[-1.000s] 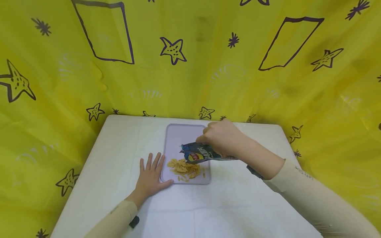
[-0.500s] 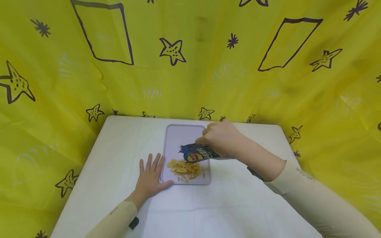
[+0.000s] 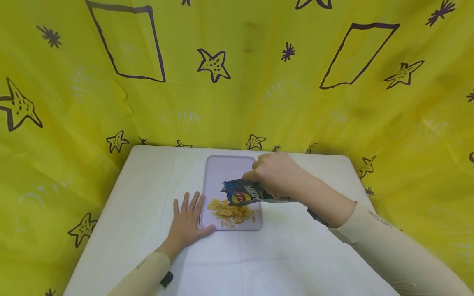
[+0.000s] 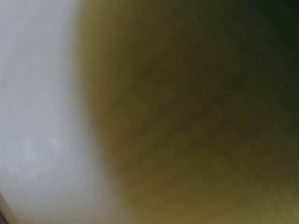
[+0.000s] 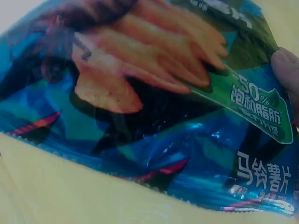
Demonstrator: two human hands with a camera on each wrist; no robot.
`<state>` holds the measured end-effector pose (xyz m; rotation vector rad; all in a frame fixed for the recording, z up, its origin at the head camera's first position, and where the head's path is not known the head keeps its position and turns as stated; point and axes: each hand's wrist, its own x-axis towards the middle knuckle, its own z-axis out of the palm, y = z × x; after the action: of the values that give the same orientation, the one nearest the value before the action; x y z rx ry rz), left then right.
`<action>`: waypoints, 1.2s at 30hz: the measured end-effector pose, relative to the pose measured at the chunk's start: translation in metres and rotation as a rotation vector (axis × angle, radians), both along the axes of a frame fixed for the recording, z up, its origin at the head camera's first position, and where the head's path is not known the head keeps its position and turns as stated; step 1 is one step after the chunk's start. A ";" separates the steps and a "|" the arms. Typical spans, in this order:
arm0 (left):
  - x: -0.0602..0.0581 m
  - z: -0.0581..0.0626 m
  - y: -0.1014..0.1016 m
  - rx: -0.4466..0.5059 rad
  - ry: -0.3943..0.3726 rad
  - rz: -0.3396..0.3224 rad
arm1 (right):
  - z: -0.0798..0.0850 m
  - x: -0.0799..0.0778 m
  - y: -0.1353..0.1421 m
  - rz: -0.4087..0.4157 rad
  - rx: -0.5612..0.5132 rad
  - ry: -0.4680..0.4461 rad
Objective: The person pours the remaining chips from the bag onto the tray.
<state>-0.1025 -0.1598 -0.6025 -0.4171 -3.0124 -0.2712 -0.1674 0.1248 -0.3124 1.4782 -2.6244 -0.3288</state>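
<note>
My right hand (image 3: 277, 172) grips a dark blue potato chip bag (image 3: 246, 192), its torn mouth pointing left and overlapping the heap in the head view. In the right wrist view the bag (image 5: 154, 107) fills most of the picture, with a fingertip (image 5: 286, 67) on its right side. Loose potato chips (image 3: 226, 211) lie heaped on the near half of a pale purple tray (image 3: 222, 166). My left hand (image 3: 187, 222) lies spread flat, with index finger and thumb along the tray's near left corner. The left wrist view is blurred and dark.
The tray lies on a white-covered table (image 3: 166, 172) whose far edge meets a yellow curtain (image 3: 237, 102) printed with starfish. Dark wrist straps show below both sleeves.
The bag's mouth has dipped slightly and shifted a little left over the heap. The left hand stays still, and the chips look much the same.
</note>
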 end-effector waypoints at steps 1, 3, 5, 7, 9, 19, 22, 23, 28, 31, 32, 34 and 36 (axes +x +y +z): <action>0.000 0.000 0.000 0.002 0.000 -0.001 | 0.000 0.000 0.001 -0.006 -0.001 -0.007; 0.001 0.001 0.001 0.006 0.002 -0.001 | 0.001 0.000 0.002 -0.015 -0.009 -0.019; 0.001 0.001 0.002 0.005 0.005 0.002 | 0.001 -0.001 0.002 -0.013 -0.015 -0.015; 0.002 0.002 0.002 0.008 -0.001 0.004 | 0.002 -0.001 0.002 -0.011 -0.018 -0.007; 0.002 0.002 0.002 0.001 -0.015 0.006 | 0.002 -0.001 0.002 -0.013 -0.023 -0.012; 0.001 0.002 0.001 -0.001 -0.020 0.002 | 0.001 0.000 0.005 0.016 -0.052 0.023; 0.000 0.001 0.001 0.011 0.000 -0.001 | 0.000 0.000 0.006 0.002 -0.055 0.017; 0.000 0.002 0.001 0.016 0.002 -0.001 | 0.000 0.000 0.006 -0.008 -0.055 0.006; 0.000 0.003 0.002 0.023 -0.036 0.006 | -0.008 0.002 0.012 -0.086 -0.106 -0.060; 0.001 0.003 0.002 0.025 -0.062 0.008 | -0.016 0.004 0.023 -0.150 -0.207 -0.091; 0.001 0.003 0.002 0.023 -0.065 0.008 | -0.020 0.004 0.028 -0.172 -0.249 -0.098; 0.002 0.003 0.002 0.019 -0.066 0.009 | -0.027 0.006 0.039 -0.216 -0.329 -0.125; 0.002 0.004 0.002 0.019 -0.061 0.010 | -0.035 0.007 0.052 -0.266 -0.409 -0.159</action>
<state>-0.1000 -0.1579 -0.5990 -0.3996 -3.0680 -0.3177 -0.1600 0.1763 -0.3474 1.0674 -2.7883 0.3040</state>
